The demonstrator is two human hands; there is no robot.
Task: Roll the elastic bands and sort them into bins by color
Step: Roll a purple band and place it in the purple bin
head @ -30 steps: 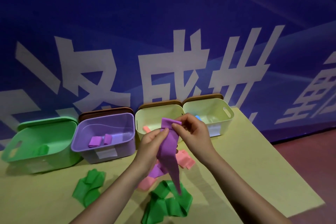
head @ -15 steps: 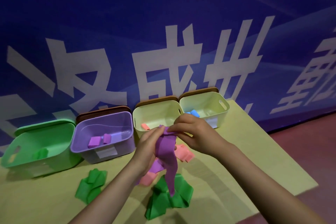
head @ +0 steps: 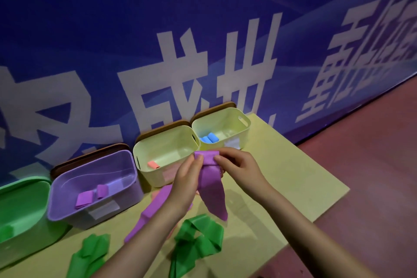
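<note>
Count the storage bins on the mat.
4: a green bin far left, partly cut off; a purple bin next; then two pale yellow bins to its right.

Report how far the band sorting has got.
Done: rolled bands lie in the purple bin, pink in the next, blue in the far one. In hand: left hand and right hand roll a purple band. Left: green bands and another purple band on the table.

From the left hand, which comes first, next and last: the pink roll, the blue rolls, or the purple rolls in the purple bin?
Measured from the left hand:
1. Pink roll, in the yellow bin just to its left.
2. Blue rolls, in the far yellow bin behind it.
3. Purple rolls, in the purple bin, well to the left.
</note>
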